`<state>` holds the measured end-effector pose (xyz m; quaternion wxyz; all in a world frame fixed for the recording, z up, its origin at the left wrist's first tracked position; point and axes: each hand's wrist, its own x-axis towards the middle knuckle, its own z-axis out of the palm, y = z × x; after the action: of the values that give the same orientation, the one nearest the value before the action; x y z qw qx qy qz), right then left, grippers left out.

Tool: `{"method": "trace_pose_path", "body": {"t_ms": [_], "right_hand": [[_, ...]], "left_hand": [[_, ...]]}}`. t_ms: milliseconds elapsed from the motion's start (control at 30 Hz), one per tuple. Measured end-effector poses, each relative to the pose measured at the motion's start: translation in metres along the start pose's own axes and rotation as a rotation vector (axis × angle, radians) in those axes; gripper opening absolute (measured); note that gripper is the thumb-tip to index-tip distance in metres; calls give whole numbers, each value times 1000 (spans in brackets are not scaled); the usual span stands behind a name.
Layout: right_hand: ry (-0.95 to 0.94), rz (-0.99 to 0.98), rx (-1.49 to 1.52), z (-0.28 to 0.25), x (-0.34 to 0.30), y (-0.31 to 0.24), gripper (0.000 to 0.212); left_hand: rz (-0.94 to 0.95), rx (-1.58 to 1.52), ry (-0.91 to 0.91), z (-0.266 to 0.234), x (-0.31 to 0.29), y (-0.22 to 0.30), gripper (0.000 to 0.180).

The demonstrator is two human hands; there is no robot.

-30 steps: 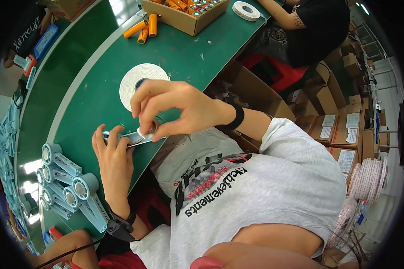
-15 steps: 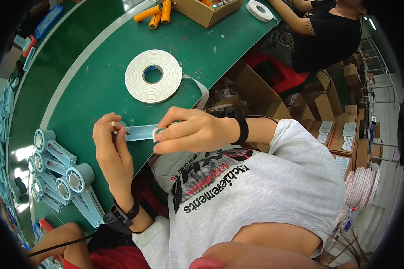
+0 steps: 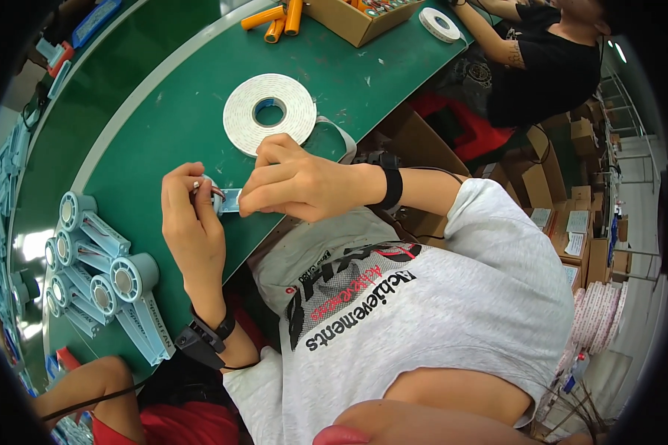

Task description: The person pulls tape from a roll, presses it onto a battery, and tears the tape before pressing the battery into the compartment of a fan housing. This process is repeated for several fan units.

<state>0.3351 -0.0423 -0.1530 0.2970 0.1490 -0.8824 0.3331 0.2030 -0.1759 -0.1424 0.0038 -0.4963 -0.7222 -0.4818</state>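
And it's all in the hands: a light-blue fan (image 3: 231, 200) spans the gap between the left hand (image 3: 193, 230) and the right hand (image 3: 297, 184), just over the near edge of the green counter (image 3: 185, 133). Its long axis runs left to right, from one set of fingers straight to the other. Neither hand is nearer; both are on it! The left fingers are curled round the left end, with thin reddish wires (image 3: 217, 194) peeking out beside them. The right fingers are pinched together over the right end, grasping it; whether a small piece sits under them, I can't tell, they cover the spot.

Now the count! One fan between the hands, and to the left a heap of light-blue fans (image 3: 135, 276), about seven round heads, overlapping too much to be sure. Two white tape rolls: the large tape roll (image 3: 241, 115) just beyond the right hand, its loose tail trailing right, and the small tape roll (image 3: 430, 22) well apart, near a co-worker in black (image 3: 538, 67). Three orange cylinders (image 3: 263, 18) lie together beside one cardboard box (image 3: 375, 30), with more inside, too cut off to number.
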Motion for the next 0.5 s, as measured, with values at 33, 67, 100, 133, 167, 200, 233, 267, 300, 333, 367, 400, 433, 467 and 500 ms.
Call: {"method": "trace_pose_path", "body": {"t_ms": [33,67,100,133,167,200,233,267,300,333,367,400,433,467,500], "right_hand": [[-26,10,3,1,1,0,24],[-31,5,4,3,2,-1,24],[-49,18,21,4,4,-2,24],[-67,32,37,6,6,-2,23],[-85,46,53,7,7,-2,23],[-91,43,52,9,6,-3,23],[-20,4,91,12,1,-3,22],[53,-32,125,15,-6,-2,21],[126,-68,159,17,-12,-2,20],[120,-70,158,16,-18,-3,20],[181,-75,210,13,-27,-6,20],[243,-79,263,10,-35,-8,19],[306,-79,311,5,-41,-8,19],[304,-75,306,2,-42,-5,19],[233,-20,383,2,-38,-3,18]], "left_hand": [[3,-3,0,-1,-1,0,6],[5,-7,0,-2,-1,0,6],[9,-13,0,-3,-2,-1,6],[8,-15,6,-4,-3,-2,6],[2,-15,7,-5,-4,-4,6],[-5,-16,7,-6,-6,-5,6],[-12,-16,7,-7,-7,-6,6],[-10,-23,10,-6,-7,-8,6],[-3,-29,16,-4,-7,-8,6],[2,-31,26,-3,-8,-9,6],[6,-34,34,-2,-8,-9,6],[4,-36,38,-2,-7,-10,6],[0,-28,29,-1,-5,-8,7],[-2,-19,19,1,-3,-8,7],[-2,-8,0,2,-3,-8,7]]}}
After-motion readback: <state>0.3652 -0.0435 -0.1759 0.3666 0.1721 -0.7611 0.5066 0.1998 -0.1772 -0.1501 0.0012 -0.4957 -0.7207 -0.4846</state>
